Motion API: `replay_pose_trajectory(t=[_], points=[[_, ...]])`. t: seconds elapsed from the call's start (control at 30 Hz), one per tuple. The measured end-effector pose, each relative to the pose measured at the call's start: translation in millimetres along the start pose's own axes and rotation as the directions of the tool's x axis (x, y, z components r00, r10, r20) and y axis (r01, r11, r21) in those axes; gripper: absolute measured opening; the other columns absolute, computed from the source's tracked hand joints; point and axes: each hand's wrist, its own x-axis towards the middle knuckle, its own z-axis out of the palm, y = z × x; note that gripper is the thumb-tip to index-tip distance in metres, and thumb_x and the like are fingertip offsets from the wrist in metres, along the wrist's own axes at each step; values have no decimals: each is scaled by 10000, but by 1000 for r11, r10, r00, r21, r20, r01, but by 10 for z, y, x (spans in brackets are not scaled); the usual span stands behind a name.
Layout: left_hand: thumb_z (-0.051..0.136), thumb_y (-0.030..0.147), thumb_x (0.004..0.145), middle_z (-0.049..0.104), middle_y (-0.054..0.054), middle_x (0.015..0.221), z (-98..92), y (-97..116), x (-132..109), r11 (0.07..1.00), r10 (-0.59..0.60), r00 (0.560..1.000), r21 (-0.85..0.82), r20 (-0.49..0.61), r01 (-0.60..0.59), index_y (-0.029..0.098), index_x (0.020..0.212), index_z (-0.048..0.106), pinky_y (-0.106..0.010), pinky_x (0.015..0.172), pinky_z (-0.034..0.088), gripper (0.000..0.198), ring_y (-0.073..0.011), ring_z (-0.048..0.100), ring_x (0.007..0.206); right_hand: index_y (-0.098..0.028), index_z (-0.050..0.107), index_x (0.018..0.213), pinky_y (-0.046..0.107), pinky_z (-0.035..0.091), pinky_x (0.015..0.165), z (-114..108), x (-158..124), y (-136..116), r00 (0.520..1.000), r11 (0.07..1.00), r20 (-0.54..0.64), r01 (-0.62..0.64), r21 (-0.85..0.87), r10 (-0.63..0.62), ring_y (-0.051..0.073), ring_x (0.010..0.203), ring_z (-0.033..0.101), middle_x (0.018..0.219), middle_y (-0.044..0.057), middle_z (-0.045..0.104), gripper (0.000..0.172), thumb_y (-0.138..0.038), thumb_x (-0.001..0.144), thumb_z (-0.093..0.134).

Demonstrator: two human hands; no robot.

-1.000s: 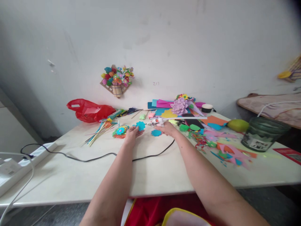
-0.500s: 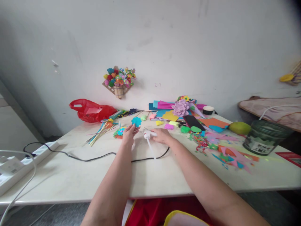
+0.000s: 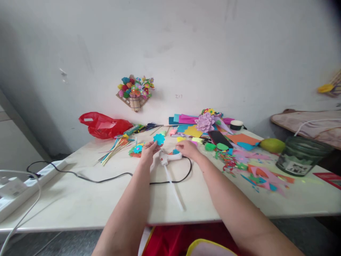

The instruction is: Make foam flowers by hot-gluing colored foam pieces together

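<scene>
- Head view, left hand: The left hand (image 3: pixel 149 150) is raised above the table (image 3: pixel 80 208). Its thumb and fingers are pinched on the lower edge of a blue scalloped piece (image 3: pixel 159 139), which stands above the fingertips with its broad side showing.
- Head view, right hand: The right hand (image 3: pixel 188 148) is just beyond the glue gun (image 3: pixel 170 157), near a second blue piece (image 3: pixel 176 151). Its fingers are curled and close together; whether they grip anything cannot be told.
- Head view, glue gun: The gun lies on the table between the forearms. Its glue stick (image 3: pixel 173 190) extends toward the near edge; its black cord (image 3: pixel 96 181) loops round and passes behind the left forearm.
- Head view, surroundings: A cluster of flower shapes (image 3: pixel 135 153) lies just beside the left hand. Thin strips (image 3: pixel 112 154) lie further left; coloured scraps (image 3: pixel 262 175) lie to the right.
- Step in hand (judgement): The blue scalloped piece is held ready while the right hand works beside the resting gun.
- Next move (judgement): It calls for a steady left pinch confined to the piece's edge. Right-hand fingers should reach the second blue piece from the far side, avoiding the gun's tip and the looped cord.
</scene>
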Motion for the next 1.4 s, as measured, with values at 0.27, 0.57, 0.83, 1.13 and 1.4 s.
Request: replay_pose_trajectory(t=[0.27, 0.57, 0.83, 1.13, 1.4], points=[[735, 302, 565, 668, -36, 705, -8, -10, 4, 999, -34, 999, -20, 21, 34, 139, 732, 564, -245, 627, 483, 289, -191, 666, 731, -269, 699, 926, 274, 384, 726, -113, -14, 399, 950, 926, -134, -305, -222, 281, 201, 883, 577, 961, 65, 666, 271, -327, 808, 462], [735, 319, 569, 665, -26, 697, -3, -21, 7, 999, -46, 997, 3, 62, 46, 145, 737, 564, -251, 638, 479, 297, -193, 665, 738, -224, 712, 822, 402, 243, 897, 108, -37, 492, 983, 911, -128, -171, -375, 131, 268, 1077, 420, 1131, 91, 593, 212, -338, 766, 542], [728, 346, 581, 662, -27, 679, 40, -2, -27, 997, -57, 993, 53, 102, 52, 145, 716, 554, -257, 631, 476, 297, -190, 661, 713, -216, 697, 783, 358, 268, 876, 133, -11, 517, 965, 936, -224, -201, -289, 138, 233, 1038, 463, 1067, 73, 627, 142, -252, 750, 563], [720, 353, 593, 657, -18, 661, 70, -18, -29, 992, -73, 988, 111, 137, 58, 152, 700, 545, -232, 605, 462, 287, -182, 660, 722, -190, 654, 809, 243, 386, 628, 19, 53, 268, 913, 963, -308, -265, 48, 267, 166, 734, 609, 771, 56, 681, 289, -371, 839, 431], [721, 362, 594, 655, -23, 642, 83, -16, -44, 992, -64, 987, 119, 151, 46, 143, 704, 561, -222, 599, 460, 292, -177, 661, 705, -172, 654, 771, 207, 447, 554, 90, 137, 272, 949, 859, -215, -95, 502, 230, 122, 553, 622, 677, 13, 681, 118, -234, 728, 563]])
